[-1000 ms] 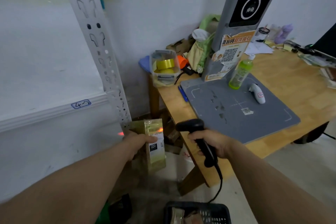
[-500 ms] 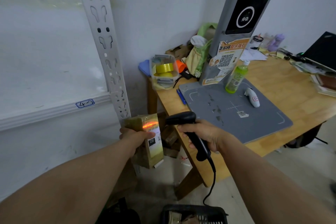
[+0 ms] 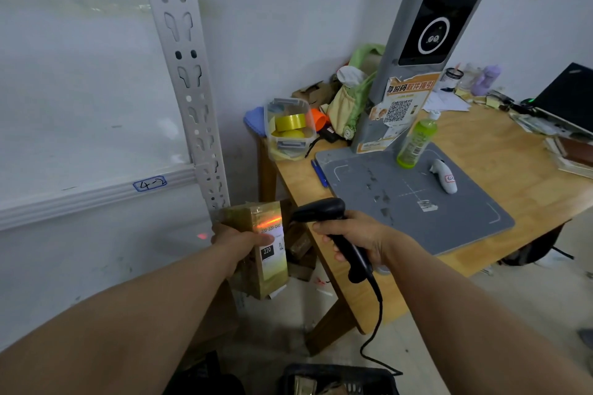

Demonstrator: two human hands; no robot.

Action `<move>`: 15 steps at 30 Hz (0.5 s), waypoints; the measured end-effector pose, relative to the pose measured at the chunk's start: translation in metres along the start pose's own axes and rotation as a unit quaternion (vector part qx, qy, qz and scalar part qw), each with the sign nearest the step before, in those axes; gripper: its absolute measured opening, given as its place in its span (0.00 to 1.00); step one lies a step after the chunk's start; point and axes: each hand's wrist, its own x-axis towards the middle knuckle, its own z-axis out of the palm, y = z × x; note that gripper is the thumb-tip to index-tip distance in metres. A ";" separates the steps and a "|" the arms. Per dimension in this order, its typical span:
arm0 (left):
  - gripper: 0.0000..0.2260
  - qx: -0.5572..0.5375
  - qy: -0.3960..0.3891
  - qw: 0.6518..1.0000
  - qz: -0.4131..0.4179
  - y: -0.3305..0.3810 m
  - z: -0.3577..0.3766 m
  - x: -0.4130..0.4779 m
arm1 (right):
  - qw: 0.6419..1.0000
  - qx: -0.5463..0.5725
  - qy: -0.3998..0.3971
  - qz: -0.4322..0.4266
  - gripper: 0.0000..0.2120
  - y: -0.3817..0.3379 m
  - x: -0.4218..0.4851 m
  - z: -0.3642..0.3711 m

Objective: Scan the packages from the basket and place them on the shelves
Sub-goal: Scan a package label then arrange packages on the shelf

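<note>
Far to the left of both hands a white shelf board [image 3: 80, 199] carries a handwritten label [image 3: 150, 183] reading "4-2". It meets a perforated metal upright [image 3: 192, 106] that rises just above and behind the left hand.

The left hand [image 3: 238, 242] grips a gold package [image 3: 272, 279] upright, fingers wrapped round its left side and the thumb lying across the white label. A red scan line glows across the top of that label, and a red spot [image 3: 202, 236] falls on the wall just left of the hand.

Just beside the package, the right hand [image 3: 362, 234] is curled round the handle of a black scanner [image 3: 321, 212], whose head points at the label. The two hands are near each other but not touching. The scanner's cable [image 3: 375, 330] hangs down towards a dark basket [image 3: 369, 373] below the hands, at the bottom edge of the view, with more packages showing inside.

Beyond the right hand stands a wooden table [image 3: 529, 170]. On it are a clear tub [image 3: 288, 128] of yellow tape rolls, a blue pen [image 3: 319, 173], a grey mat [image 3: 417, 212], a grey kiosk column [image 3: 401, 74], a green bottle [image 3: 416, 143] and a small white device [image 3: 444, 176]. Far right lies a black laptop [image 3: 571, 96].
</note>
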 end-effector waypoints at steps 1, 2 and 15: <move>0.40 -0.007 -0.011 1.000 0.001 0.001 0.001 0.000 | 1.000 -0.017 0.010 0.000 0.15 0.002 0.003 -0.004; 0.34 -0.014 -0.025 1.000 0.001 0.002 0.002 0.000 | 0.999 -0.041 0.026 0.005 0.16 0.004 0.008 -0.009; 0.60 -0.008 -0.174 0.984 0.030 0.031 0.011 0.011 | 0.944 -0.244 0.192 0.108 0.13 0.057 0.077 -0.047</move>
